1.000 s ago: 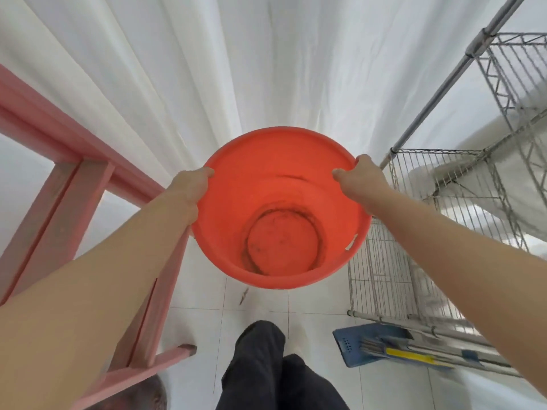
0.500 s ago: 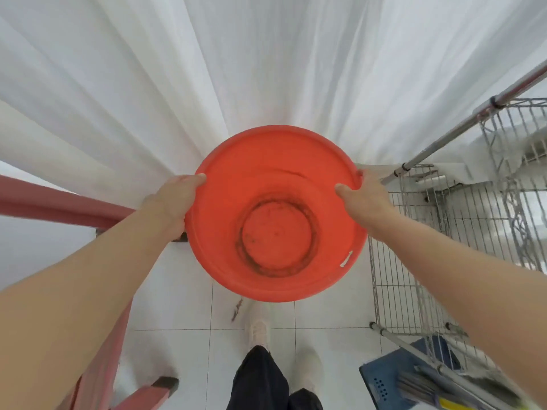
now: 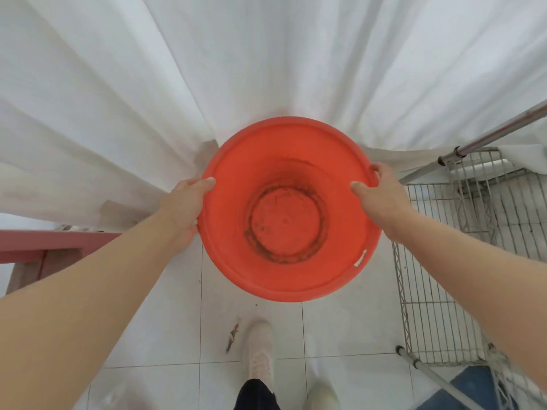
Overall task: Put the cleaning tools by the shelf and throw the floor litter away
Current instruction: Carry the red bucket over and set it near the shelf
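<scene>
An empty orange plastic bucket [image 3: 284, 161] with a dirty ring around its bottom hangs in front of me over the white tiled floor. My left hand [image 3: 186, 199] grips its left rim, thumb over the edge. On the right rim, my right hand [image 3: 381, 190] holds on with the thumb inside the bucket. The wire metal shelf [image 3: 461, 261] stands just right of the bucket. A small brown scrap of litter [image 3: 232, 338] lies on the tiles below the bucket, beside my shoe.
A white curtain [image 3: 236, 69] hangs directly behind the bucket. A pink wooden frame [image 3: 44, 247] sits at the left edge. Something blue [image 3: 470, 386] lies on the floor under the shelf's front corner. My feet [image 3: 260, 350] stand on the tiles below.
The view has tipped down and the bucket has sunk lower toward the floor beside the shelf. Both hands keep their grip on the rim. The pink frame has slid off to the left.
</scene>
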Available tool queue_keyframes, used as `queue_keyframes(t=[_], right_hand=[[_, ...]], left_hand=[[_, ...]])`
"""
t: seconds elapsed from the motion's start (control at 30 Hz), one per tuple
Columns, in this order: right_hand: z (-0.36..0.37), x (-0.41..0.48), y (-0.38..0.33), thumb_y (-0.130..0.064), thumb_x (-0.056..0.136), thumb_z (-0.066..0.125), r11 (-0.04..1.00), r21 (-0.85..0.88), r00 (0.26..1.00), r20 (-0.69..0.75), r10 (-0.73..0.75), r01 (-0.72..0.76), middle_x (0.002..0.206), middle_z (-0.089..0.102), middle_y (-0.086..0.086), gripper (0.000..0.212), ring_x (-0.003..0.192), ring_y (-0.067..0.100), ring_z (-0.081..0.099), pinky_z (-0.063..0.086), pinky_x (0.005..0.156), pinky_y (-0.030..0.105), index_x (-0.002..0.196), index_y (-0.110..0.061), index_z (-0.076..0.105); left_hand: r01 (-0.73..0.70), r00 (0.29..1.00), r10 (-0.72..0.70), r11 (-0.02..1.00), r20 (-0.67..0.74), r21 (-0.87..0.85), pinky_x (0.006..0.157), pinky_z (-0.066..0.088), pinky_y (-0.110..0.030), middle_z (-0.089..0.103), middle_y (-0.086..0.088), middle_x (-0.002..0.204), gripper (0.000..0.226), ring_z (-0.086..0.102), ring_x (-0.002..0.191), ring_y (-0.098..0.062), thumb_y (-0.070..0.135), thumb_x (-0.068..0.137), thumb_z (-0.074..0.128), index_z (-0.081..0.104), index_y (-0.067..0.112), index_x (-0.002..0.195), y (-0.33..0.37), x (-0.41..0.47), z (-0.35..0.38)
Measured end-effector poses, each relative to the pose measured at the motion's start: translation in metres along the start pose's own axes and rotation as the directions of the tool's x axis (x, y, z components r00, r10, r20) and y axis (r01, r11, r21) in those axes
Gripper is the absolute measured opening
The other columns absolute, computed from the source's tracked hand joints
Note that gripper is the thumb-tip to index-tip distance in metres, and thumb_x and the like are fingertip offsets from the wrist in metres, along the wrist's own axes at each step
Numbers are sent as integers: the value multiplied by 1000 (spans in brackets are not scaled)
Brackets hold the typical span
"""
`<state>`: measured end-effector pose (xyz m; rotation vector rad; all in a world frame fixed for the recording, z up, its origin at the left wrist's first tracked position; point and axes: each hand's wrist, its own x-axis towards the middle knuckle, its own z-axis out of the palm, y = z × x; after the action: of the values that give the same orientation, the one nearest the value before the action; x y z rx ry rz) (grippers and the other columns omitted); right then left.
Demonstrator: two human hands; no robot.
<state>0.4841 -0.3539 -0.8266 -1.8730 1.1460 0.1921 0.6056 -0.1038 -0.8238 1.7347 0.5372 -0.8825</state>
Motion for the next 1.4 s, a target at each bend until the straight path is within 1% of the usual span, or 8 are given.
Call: queue_keyframes(t=[0.27, 0.47, 0.57, 0.67, 0.8, 1.0, 1.23, 1.4], right_hand=[[21, 29, 11, -18, 92, 54, 997, 76, 1000, 22, 2, -3, 105, 46, -8, 51, 72, -3, 46, 37, 61, 15, 140, -22, 36], [36, 51, 15, -19, 89, 57, 996, 93, 999, 47, 0, -4, 107, 52, -4, 53, 93, 17, 54, 43, 83, 30, 139, -22, 37], [39, 58, 16, -25, 85, 59, 999, 37, 999, 41, 13, -14, 116, 55, 0, 59, 104, 23, 57, 48, 94, 40, 139, -27, 36], [41, 57, 18, -33, 79, 58, 998, -54, 998, 54, 13, -11, 137, 47, 6, 71, 117, 28, 52, 46, 99, 46, 144, -27, 30], [40, 39, 5, -23, 89, 51, 984, -146, 994, -33, -104, 98, 146, 39, 6, 58, 133, 24, 38, 31, 111, 35, 144, -14, 34], [24, -15, -54, -14, 95, 44, 942, -83, 939, -83, -333, 326, 131, 57, -4, 35, 122, 11, 48, 28, 97, 14, 128, -17, 56], [-33, -122, -153, -15, 95, 47, 857, 211, 878, -215, -428, 470, 109, 66, -8, 25, 91, 6, 60, 47, 90, 24, 112, -22, 63], [-102, -235, -203, -12, 95, 50, 734, 341, 808, -302, -506, 588, 100, 67, -10, 23, 92, 8, 63, 48, 81, 20, 104, -27, 64]], left_hand=[[-42, 999, 43, 998, 19, -35, 38, 47, -16, 66, -2, 95, 32, 66, 57, -7, 28, 96, 48, 54, 13, 124, -7, 31, 7], [-22, 998, 25, 999, 52, -49, 39, 48, -17, 64, -3, 110, 38, 62, 74, -12, 32, 95, 50, 48, 17, 131, -9, 46, 8], [-61, 995, 64, 997, 76, -40, 47, 50, -18, 63, 5, 90, 15, 65, 60, -5, 29, 97, 47, 57, 24, 107, -6, 50, 12], [-41, 996, 42, 999, 84, -12, 61, 48, -26, 63, 8, 92, 11, 61, 75, -7, 30, 97, 47, 54, 26, 105, -3, 48, 14], [-54, 998, 53, 998, 30, 23, 48, 47, -16, 57, 10, 85, 10, 57, 62, 1, 28, 97, 47, 55, 21, 99, 5, 34, 17], [-247, 966, 253, 963, -46, 106, 82, 34, -23, 53, 7, 126, 45, 49, 98, -7, 35, 92, 53, 49, 16, 133, 47, -13, 16], [-432, 899, 431, 902, -74, 8, 69, 34, -11, 57, 14, 112, 31, 48, 86, 11, 30, 94, 52, 55, 22, 123, 121, -141, 8], [-543, 839, 536, 817, -94, -193, 84, 40, -15, 62, 15, 105, 24, 56, 98, 4, 23, 94, 53, 61, 19, 116, 166, -272, -15]])
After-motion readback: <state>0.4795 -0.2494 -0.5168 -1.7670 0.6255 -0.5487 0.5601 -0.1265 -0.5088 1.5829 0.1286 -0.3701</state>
